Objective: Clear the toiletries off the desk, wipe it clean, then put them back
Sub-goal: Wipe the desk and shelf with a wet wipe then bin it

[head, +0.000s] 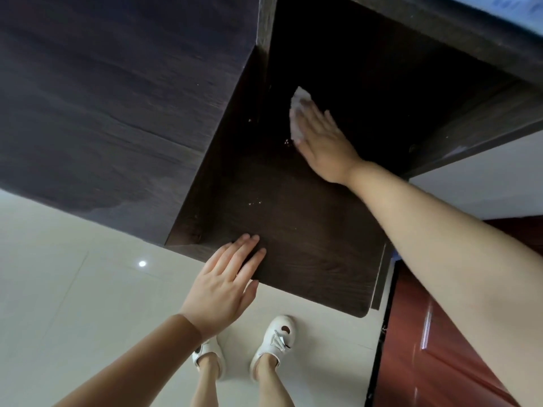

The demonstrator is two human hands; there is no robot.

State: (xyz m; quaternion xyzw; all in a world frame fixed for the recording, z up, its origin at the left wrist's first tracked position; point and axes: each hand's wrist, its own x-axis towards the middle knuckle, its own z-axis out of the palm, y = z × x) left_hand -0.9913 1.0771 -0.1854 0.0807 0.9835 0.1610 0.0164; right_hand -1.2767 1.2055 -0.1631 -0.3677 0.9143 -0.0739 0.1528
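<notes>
The dark wooden desk (293,236) has a bare top with a few pale specks on it; no toiletries are in view. My right hand (323,142) lies flat on the far part of the desk, pressing a crumpled white tissue (298,108) against the wood under its fingers. My left hand (226,277) rests with fingers spread on the desk's near front edge, holding nothing.
A tall dark wooden panel (117,98) rises along the desk's left side, and a dark wooden frame (440,69) at its back right. Pale floor tiles (73,304) lie below, with my feet in white shoes (274,345). A red-brown door (440,348) stands at right.
</notes>
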